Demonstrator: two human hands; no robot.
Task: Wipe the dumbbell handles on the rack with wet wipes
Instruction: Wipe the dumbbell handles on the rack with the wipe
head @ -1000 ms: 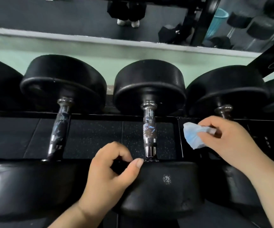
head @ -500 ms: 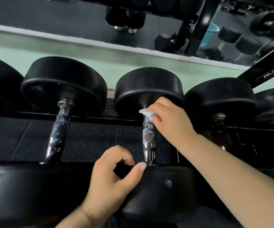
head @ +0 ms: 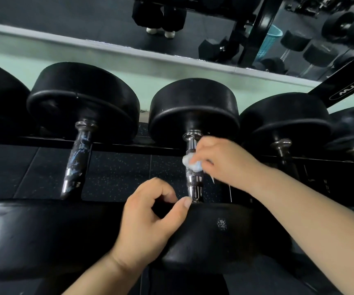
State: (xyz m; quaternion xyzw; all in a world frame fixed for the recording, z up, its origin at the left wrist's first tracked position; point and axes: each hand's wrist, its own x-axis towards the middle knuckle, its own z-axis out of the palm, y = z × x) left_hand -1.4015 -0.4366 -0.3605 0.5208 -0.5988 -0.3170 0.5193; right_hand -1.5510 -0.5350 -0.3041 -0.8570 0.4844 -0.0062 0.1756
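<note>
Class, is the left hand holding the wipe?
No, the right hand presses the wipe against the middle handle; the left hand holds the near weight.

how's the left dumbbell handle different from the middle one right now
The left handle looks dark and mottled; the middle handle is bright chrome with visible knurling. The left handle is untouched; the right hand holds a wipe against the middle handle. Both are metal bars between black round heads.

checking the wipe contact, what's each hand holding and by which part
Right hand pinches the bunched wet wipe against the middle handle, upper half. Left hand holds nothing; it rests curled on the near head.
</note>
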